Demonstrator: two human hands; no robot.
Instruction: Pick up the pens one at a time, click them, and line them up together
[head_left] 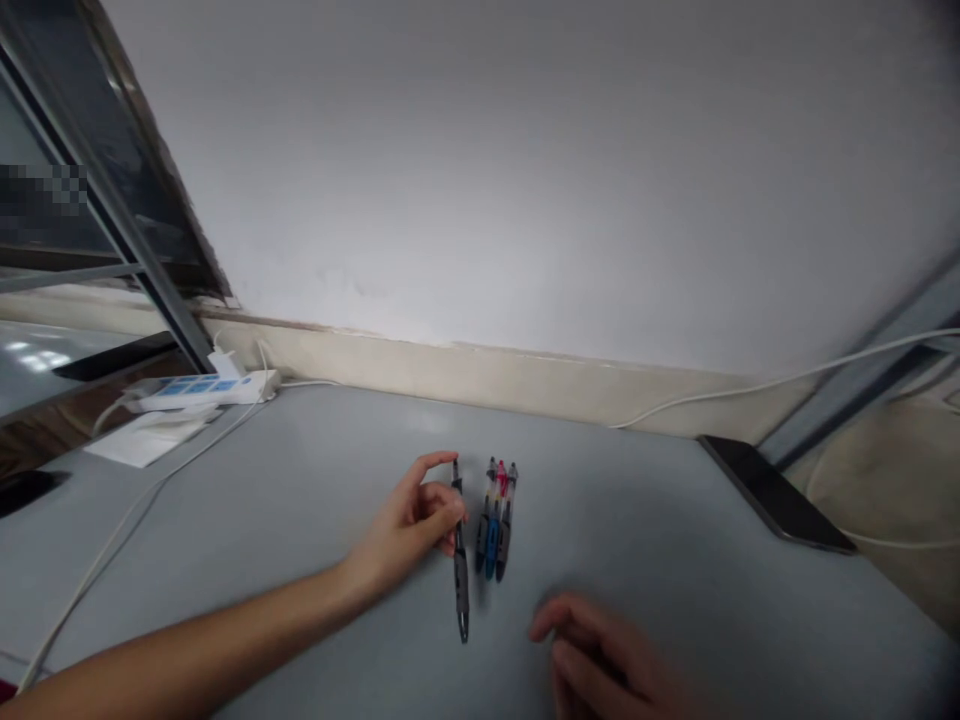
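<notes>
My left hand (424, 515) pinches a black and grey pen (460, 580) near its upper part, with the index fingertip on the top end and the tip pointing toward me. Just right of it, several pens lie side by side on the grey table: a dark one (481, 540), a blue one with a pink top (493, 545) and a grey one (505, 540). My right hand (592, 650) is nearer to me at the lower right, blurred, its fingers curled; between them I see nothing held.
A white power strip (202, 388) with a cable sits at the left, beside a white paper (142, 440). A black phone (776, 492) lies at the right edge of the table (337, 440). Behind is a wall; metal frames rise at both sides.
</notes>
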